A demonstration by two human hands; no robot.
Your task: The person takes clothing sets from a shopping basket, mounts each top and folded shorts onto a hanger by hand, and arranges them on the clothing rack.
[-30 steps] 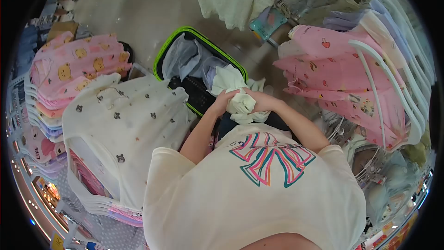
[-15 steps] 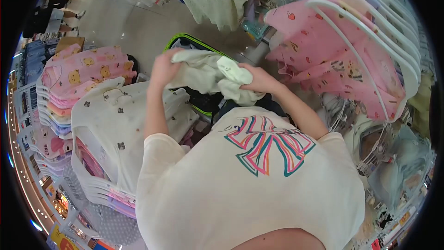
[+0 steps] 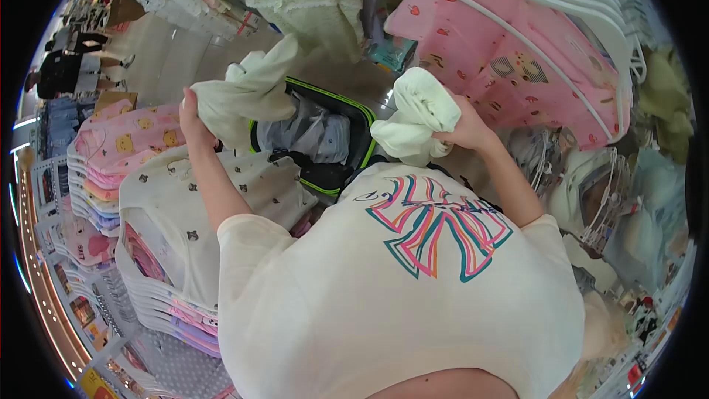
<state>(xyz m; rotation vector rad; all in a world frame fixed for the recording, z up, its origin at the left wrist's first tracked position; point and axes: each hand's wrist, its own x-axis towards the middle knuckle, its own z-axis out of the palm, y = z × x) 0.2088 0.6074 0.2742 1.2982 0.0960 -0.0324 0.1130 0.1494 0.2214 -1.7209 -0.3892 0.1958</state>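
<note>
The left hand [image 3: 198, 122] had its fingers closed on the lower-left edge of an off-white cloth [image 3: 247, 96], which was bunched and loosely folded. The cloth's long axis slanted: its free tip pointed away from the person and toward the right hand's side, while a looser fold drooped back toward the body, just beside the left wrist.

The right hand [image 3: 471, 127] gripped a pale green cloth [image 3: 417, 114] from its right side, the thumb pressed against its lower part. This bundle ran mostly lengthwise away from the person, its thick rolled end pointing forward and its nearer end bending toward the left hand. The hands were well apart, with a gap between the two cloths.

Between the hands and lower down sat an open case [image 3: 360, 122] with a bright green rim, clear plastic bags [image 3: 310, 133] inside it. Under the left forearm spread a white printed garment [image 3: 214, 185]; farther out to the left hand's left hung pink bear-print clothes [image 3: 133, 133]. Beyond the right hand lay a turquoise packet [image 3: 395, 55] and a large pink garment [image 3: 502, 44] on a white hanger.
</note>
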